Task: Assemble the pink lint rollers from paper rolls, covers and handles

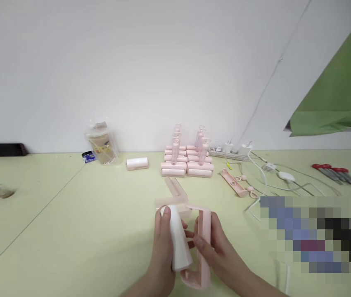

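Observation:
My left hand (162, 247) is wrapped around a white lint roller refill (179, 239), held tilted above the table. Beside it, my right hand (215, 243) grips a pink lint roller frame (205, 247), its open side facing the white roll. The roll's lower end overlaps the frame's lower end; whether they touch I cannot tell. Just beyond my hands lie translucent pale-pink covers (175, 188). Farther back, several pink lint rollers (173, 167) stand in two columns with their handles up.
Another white roll (137, 163) lies at the back left, near a bagged cup (101, 142). On the right are a pink frame part (233, 182), small pink pieces (250, 189), white cables (262, 175), a power strip (229, 154) and red-handled tools (330, 171). Green fabric (336, 82) hangs upper right.

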`<action>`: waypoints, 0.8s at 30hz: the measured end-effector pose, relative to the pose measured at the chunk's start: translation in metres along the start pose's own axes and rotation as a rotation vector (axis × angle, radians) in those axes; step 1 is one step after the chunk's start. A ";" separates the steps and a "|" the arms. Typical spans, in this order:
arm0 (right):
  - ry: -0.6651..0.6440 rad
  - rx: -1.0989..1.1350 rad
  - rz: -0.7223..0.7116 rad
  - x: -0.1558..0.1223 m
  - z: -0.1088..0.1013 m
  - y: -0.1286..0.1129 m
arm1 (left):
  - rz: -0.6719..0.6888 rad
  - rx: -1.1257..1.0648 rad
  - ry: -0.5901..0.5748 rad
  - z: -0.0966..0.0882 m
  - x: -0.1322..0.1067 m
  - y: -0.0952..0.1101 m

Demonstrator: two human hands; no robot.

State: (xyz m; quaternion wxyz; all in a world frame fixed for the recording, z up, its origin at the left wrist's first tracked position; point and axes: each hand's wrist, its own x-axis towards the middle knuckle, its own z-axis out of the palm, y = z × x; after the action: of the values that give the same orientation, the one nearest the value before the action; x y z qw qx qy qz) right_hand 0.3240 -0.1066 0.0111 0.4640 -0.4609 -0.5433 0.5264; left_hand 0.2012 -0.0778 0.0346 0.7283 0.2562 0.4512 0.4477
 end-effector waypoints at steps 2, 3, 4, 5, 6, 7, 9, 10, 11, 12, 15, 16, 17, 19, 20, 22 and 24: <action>0.036 -0.081 0.027 0.000 0.002 -0.001 | -0.024 0.021 -0.005 0.001 -0.001 -0.001; 0.043 -0.122 0.041 0.000 0.002 -0.003 | -0.038 0.026 -0.004 0.001 -0.002 -0.001; 0.042 -0.158 0.054 0.001 0.003 -0.005 | -0.051 0.025 0.000 0.001 -0.001 -0.002; 0.039 -0.190 0.067 0.001 0.004 -0.008 | -0.058 0.022 0.004 0.001 -0.001 -0.003; 0.037 -0.214 0.080 0.001 0.004 -0.011 | -0.056 0.019 0.004 0.001 0.000 -0.004; 0.034 -0.234 0.095 0.001 0.004 -0.012 | -0.049 0.019 -0.004 0.000 0.000 -0.005; 0.033 -0.265 0.124 0.001 0.004 -0.012 | -0.033 0.031 -0.044 -0.001 0.001 -0.008; 0.041 -0.284 0.133 0.001 0.004 -0.011 | -0.021 0.043 -0.070 -0.002 0.001 -0.009; 0.051 -0.305 0.140 0.001 0.004 -0.009 | -0.003 0.055 -0.093 -0.002 0.001 -0.009; 0.059 -0.323 0.142 0.002 0.003 -0.007 | 0.017 0.067 -0.109 -0.001 0.000 -0.009; 0.073 -0.329 0.135 0.002 0.002 -0.005 | 0.051 0.089 -0.112 0.000 -0.002 -0.007; 0.071 -0.316 0.139 0.002 0.002 -0.005 | 0.052 0.095 -0.109 0.000 -0.002 -0.006; 0.072 -0.302 0.140 0.002 0.001 -0.006 | 0.048 0.101 -0.111 0.000 -0.003 -0.005; 0.078 -0.294 0.135 0.002 0.001 -0.008 | 0.056 0.129 -0.113 0.000 -0.003 -0.006; 0.076 -0.308 0.133 0.003 0.001 -0.009 | 0.073 0.154 -0.115 -0.001 -0.002 -0.006; 0.080 -0.383 0.135 0.003 0.000 -0.010 | 0.127 0.218 -0.134 -0.002 -0.001 -0.007; 0.080 -0.521 0.125 0.004 -0.003 -0.010 | 0.192 0.270 -0.185 -0.003 0.000 -0.006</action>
State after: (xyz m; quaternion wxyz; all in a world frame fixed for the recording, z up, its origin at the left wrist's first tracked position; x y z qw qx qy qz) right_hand 0.3267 -0.1021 0.0209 0.3176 -0.6179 -0.6123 0.3775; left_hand 0.2013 -0.0810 0.0287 0.6795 0.4336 0.4116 0.4253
